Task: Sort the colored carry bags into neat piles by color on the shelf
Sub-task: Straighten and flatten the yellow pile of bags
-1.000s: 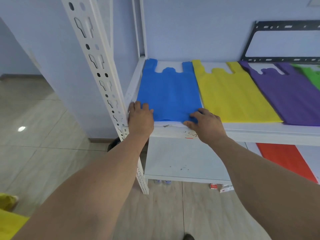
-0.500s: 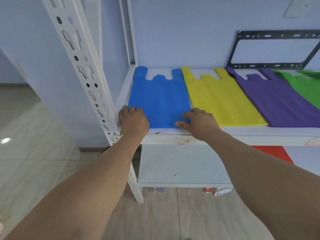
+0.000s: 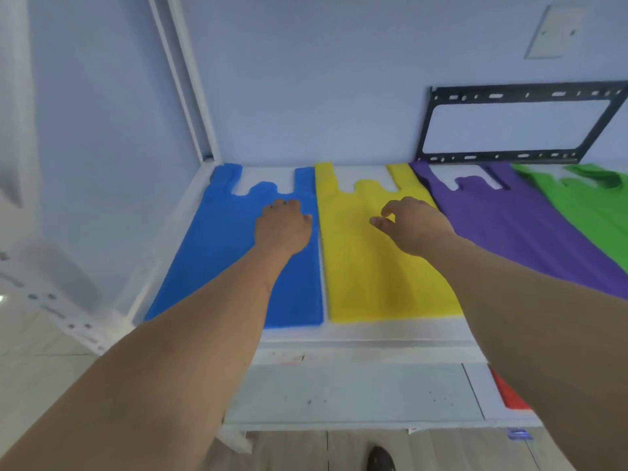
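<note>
Four flat carry bags lie side by side on the white shelf [image 3: 373, 336]: blue [image 3: 217, 266], yellow [image 3: 373, 283], purple [image 3: 509, 226] and green [image 3: 591, 205], handles toward the wall. My left hand [image 3: 283, 226] rests on the upper part of the blue bag, near its right edge, fingers bent down onto the fabric. Over the upper part of the yellow bag sits my right hand [image 3: 411, 222], with loosely curled fingers and the thumb apart, holding nothing.
A black metal frame [image 3: 429, 130] leans on the wall behind the purple bag. White shelf posts [image 3: 183, 79] rise at the left. A red bag [image 3: 506, 392] lies on the lower shelf at right. My shoe [image 3: 380, 458] shows on the floor below.
Both hands left the blue bag's front edge and reached deeper into the shelf. The left now lies on the blue bag's upper part, the right over the yellow bag. The view moved closer.
</note>
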